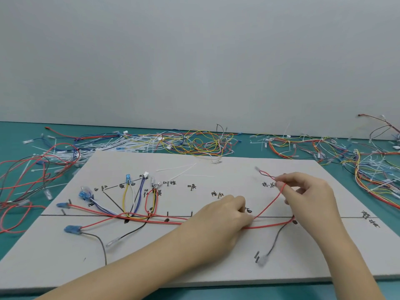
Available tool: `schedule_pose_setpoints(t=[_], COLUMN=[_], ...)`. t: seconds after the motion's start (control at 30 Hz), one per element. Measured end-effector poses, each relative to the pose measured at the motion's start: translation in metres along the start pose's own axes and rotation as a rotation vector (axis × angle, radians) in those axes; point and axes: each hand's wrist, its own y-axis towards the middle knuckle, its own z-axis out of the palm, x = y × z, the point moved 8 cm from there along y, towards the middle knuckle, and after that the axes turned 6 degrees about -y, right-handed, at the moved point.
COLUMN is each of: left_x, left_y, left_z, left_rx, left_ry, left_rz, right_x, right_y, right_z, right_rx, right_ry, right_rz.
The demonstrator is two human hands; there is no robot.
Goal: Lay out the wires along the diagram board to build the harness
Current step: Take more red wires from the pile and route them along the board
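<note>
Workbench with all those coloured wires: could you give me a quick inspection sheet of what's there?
Surface: teal bench under a grey diagram board with handwritten labels.
Job's things: red wire held above the board; routed wires with blue connectors.
Clutter: loose cable ties on the board.
Grips: left hand pinches the red wire down; right hand pinches its upper run.
Cables: tangled wire heaps behind and beside the board.
Surroundings: plain grey wall.

The board [194,263] is pale grey with black lines and handwritten marks. On it lie red wires [138,217], a yellow wire [124,198], a purple wire [140,191] and blue connectors [72,229]. The table [13,135] is teal.
</note>
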Motion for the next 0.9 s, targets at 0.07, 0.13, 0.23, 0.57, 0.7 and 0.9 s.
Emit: schedule_pose_setpoints(t=[0.07,0.13,0.23,0.57,0.7,0.9], left_x=[-0.006,-0.01,-0.012,-0.015,-0.013,-0.01], left_y=[0.0,0.0,0.004,0.016,0.019,0.016], left_z=[0.001,0.0,0.0,0.006,0.004,0.004], left_rx=[0.013,-0.001,-0.015,-0.021,-0.028,-0.053], left_ry=[0.049,0.066,0.074,0.055,0.0,-0.08], left_rz=[0.009,0.017,0.022,0.046,0.06,0.035], right_x=[-0.007,-0.016,-0.018,-0.006,0.002,0.004], right_y=[-0.001,0.0,-0.006,-0.013,-0.013,-0.015], right_z=[0.002,0.004,0.018,0.026,0.026,0.032], right_rx=[0.02,0.032,0.116,0.375,0.444,0.445], right_ry=[0.061,0.278,0.549,0.523,0.435,0.488], right_rz=[0.078,0.198,0.34,0.251,0.119,0.128])
